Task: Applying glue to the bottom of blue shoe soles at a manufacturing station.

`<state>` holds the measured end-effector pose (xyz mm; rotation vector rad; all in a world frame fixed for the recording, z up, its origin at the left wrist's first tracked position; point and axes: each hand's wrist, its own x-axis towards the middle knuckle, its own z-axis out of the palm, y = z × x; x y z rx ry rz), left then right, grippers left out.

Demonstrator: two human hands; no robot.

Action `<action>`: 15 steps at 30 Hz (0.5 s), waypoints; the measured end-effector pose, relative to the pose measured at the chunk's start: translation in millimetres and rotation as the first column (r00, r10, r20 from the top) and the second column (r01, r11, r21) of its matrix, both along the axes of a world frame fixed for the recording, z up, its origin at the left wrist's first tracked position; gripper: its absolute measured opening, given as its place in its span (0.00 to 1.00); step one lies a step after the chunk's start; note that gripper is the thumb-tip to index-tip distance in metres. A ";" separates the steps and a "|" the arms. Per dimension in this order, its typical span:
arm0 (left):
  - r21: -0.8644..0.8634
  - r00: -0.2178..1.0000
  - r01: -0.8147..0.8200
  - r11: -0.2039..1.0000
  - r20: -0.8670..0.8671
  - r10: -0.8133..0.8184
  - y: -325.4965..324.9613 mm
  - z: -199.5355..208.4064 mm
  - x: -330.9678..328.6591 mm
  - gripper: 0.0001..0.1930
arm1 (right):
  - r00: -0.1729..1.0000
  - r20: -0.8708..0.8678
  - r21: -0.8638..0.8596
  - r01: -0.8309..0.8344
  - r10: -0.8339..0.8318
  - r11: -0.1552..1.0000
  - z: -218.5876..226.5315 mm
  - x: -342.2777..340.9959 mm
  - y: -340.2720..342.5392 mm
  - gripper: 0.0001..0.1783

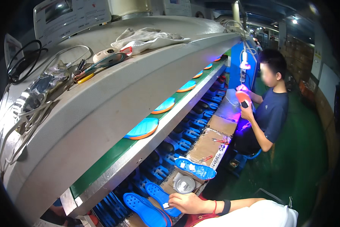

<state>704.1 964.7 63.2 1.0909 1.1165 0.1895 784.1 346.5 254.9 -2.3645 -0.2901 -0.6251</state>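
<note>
As a blue sole (158, 192) rests beneath, seemingly for steadiness, our right hand (189, 203) pinches a white scrap (166, 206), our left hand unseen.

My right forearm (245, 204) extended leftward from the lower right, nearly level. The wrist (210, 207) was almost straight. My right hand (187, 203) lay back upward, fingers (174, 200) bent, tips drawn together.

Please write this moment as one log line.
Right hand: at white item, over blue sole | Left hand: not in view | Nearby: round pot, another sole | Co-worker: holding orange piece
</note>
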 end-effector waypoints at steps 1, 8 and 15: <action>0.002 1.000 0.003 1.000 0.000 -0.003 1.4 0.8 4.3 0.32 | 0.999 -0.018 0.019 -0.039 0.040 0.999 -3.8 2.5 9.2 0.07; -0.047 0.948 0.318 0.947 0.025 -0.317 -29.0 11.3 84.7 0.31 | 0.993 -0.106 -0.007 -0.052 0.051 0.999 -14.3 3.7 44.6 0.09; -0.122 0.818 0.575 0.809 0.069 -0.571 -106.8 0.8 132.0 0.30 | 0.986 -0.161 -0.038 -0.060 0.053 0.997 -2.4 4.5 58.7 0.05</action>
